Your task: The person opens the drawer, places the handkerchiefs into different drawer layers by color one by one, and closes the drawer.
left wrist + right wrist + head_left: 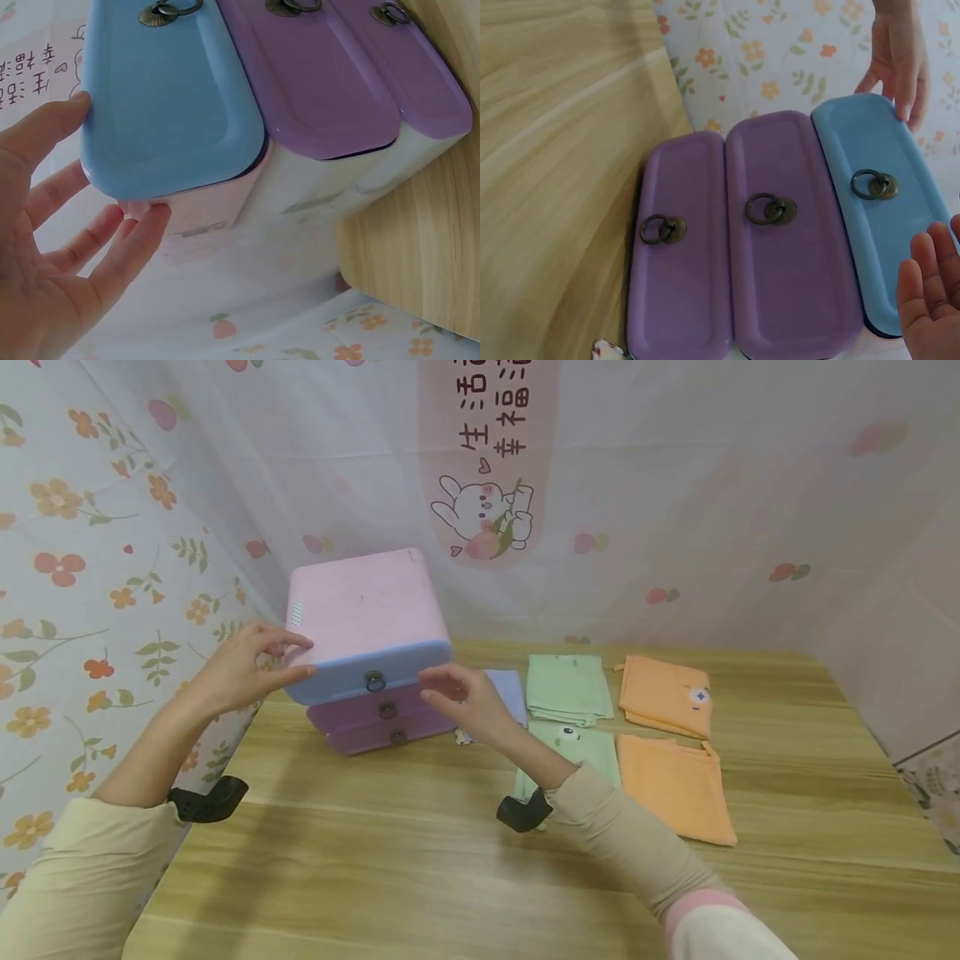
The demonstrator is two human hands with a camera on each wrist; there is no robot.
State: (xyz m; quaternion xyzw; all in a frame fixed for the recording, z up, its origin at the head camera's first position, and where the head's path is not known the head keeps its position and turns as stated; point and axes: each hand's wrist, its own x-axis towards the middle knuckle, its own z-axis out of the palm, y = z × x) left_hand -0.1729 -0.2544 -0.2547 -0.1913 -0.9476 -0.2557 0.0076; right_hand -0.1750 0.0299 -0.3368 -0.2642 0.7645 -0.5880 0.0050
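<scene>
A small cabinet with a pink top stands at the back left of the table. Its top drawer has a blue front, and the two lower drawers have purple fronts; each bears a bronze ring pull. My left hand touches the cabinet's upper left corner with loosely bent, spread fingers. In the left wrist view its fingertips rest along the end of the blue drawer front. At the right end of that front hovers my right hand, fingers relaxed and holding nothing; whether it touches is unclear.
Right of the cabinet lie folded cloths: a blue one partly behind my right hand, two green ones and two orange ones. Patterned curtains hang behind and at the left of the wooden table.
</scene>
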